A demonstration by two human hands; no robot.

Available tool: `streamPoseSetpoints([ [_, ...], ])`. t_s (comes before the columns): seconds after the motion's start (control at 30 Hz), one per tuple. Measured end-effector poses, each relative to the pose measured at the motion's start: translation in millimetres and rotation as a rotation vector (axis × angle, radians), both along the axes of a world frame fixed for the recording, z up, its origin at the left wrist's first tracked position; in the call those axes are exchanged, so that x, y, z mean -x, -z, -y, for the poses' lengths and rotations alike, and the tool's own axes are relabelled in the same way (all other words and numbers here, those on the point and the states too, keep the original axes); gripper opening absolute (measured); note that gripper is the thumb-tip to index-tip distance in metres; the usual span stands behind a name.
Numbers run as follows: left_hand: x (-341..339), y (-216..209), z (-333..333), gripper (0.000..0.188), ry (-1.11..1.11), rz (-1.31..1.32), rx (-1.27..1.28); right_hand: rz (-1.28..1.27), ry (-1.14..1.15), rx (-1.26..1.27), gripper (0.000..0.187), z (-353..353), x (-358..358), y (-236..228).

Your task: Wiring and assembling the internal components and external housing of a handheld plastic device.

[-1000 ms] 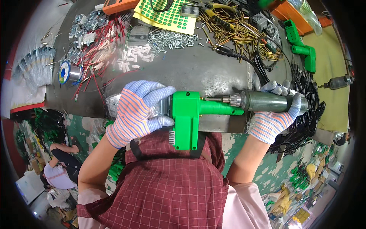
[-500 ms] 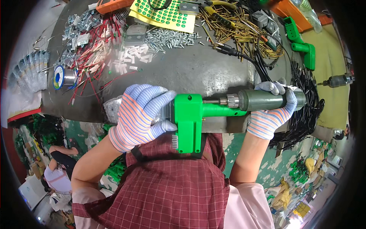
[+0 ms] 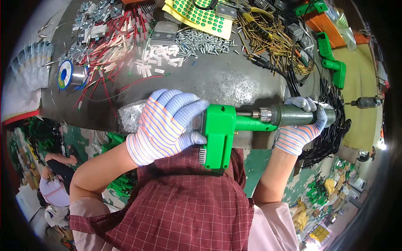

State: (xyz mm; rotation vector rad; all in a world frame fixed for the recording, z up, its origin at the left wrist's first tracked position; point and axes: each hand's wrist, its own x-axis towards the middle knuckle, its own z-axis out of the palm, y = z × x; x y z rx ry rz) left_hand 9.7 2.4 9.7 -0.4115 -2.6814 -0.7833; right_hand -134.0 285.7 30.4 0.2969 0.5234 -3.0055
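Observation:
My left hand (image 3: 165, 125), in a striped knit glove, is wrapped around the left side of a green plastic tool housing (image 3: 219, 134) with a handle stub pointing right. Its fingertips and thumb press on the housing's left edge; what lies under the palm is hidden. In my right hand (image 3: 302, 125), gloved alike, is a dark green electric screwdriver (image 3: 293, 114), held level along the handle. The screwdriver's thin bit meets the housing's right side, and the bit's tip is out of sight. A clear plastic bag (image 3: 130, 117) lies beside my left hand.
Across the far table lie silver screws (image 3: 201, 42), long brass-coloured screws (image 3: 276, 46), red wires (image 3: 121, 37) and a yellow sticker sheet (image 3: 205, 19). A solder spool (image 3: 69, 76) stands at left. Black cables (image 3: 331, 129) hang at right, near green housings (image 3: 335, 73). A person (image 3: 54, 184) is at lower left.
The whole view has shifted a little, so the table things appear farther right. The screwdriver's chuck sits slightly closer to the green housing; both hands keep their hold.

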Motion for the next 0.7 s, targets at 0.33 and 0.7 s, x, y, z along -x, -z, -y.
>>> streamPoseSetpoints([
  [0.33, -12.6, -5.3, -3.3, 0.066, -0.088, 0.0, 0.112, -0.04, 0.06, 0.029, 0.035, -20.2, -25.7, -11.0],
  [0.7, -11.0, 0.7, -5.4, 0.064, -0.071, -0.021, 0.166, -0.026, 0.126, -0.012, 0.024, -19.0, -51.7, -12.4],
])
